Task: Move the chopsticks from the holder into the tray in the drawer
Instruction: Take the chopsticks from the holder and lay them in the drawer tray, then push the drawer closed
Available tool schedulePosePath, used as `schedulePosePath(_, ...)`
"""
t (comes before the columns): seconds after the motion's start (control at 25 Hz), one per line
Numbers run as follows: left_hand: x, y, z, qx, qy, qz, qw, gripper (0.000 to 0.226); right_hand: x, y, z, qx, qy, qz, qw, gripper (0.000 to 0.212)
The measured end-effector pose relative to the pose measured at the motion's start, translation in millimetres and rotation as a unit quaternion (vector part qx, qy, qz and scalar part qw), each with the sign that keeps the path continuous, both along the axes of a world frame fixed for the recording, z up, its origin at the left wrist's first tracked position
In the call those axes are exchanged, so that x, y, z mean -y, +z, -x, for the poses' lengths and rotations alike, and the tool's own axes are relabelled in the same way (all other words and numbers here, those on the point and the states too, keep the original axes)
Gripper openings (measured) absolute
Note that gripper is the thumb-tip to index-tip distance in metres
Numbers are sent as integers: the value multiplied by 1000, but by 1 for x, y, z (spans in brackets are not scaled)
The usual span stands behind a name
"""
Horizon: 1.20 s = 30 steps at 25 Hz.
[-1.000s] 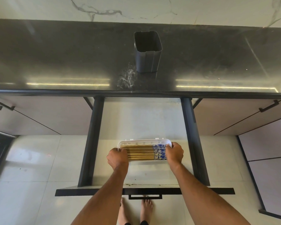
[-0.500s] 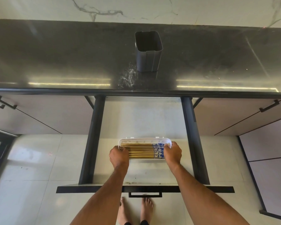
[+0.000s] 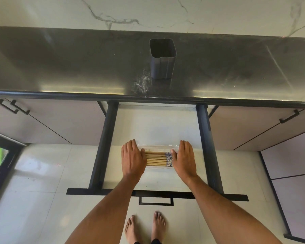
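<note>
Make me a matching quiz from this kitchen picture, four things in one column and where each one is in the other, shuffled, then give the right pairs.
Things:
1. holder
2. chopsticks
3. left hand
4. right hand

Places:
A. lying side by side in the tray
B. flat over the tray end with the blue-patterned chopstick ends
C. upright on the dark countertop
D. flat over the tray end with the plain wooden chopstick ends

Pairs: 1-C, 2-A, 3-D, 4-B
</note>
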<state>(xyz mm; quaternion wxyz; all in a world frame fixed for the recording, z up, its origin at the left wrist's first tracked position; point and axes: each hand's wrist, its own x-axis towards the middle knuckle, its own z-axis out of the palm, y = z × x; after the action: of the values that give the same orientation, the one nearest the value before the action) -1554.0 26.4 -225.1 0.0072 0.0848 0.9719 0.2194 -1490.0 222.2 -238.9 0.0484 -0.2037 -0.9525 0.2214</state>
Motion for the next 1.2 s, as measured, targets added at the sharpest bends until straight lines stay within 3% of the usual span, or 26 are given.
schedulePosePath(0.16, 7, 10, -9, -45, -83, 87, 992, 56, 10, 18, -9, -4, 77, -94, 993, 62)
schedulePosePath(0.28, 13, 21, -31, -61, -122, 96, 986, 57, 22, 33, -29, -18, 103, -130, 986, 60)
schedulePosePath(0.64, 71, 39, -134, -102, -161, 86, 978, 55, 85, 50, -130, -42, 114, -148, 981, 62)
schedulePosePath(0.8, 91, 35, -174, -80, -166, 92, 979, 55, 105, 49, -172, -43, 121, -156, 979, 59)
schedulePosePath(1.2, 92, -10, -212, -72, -248, 99, 961, 47, 118, 1, -210, -12, 170, -161, 972, 43)
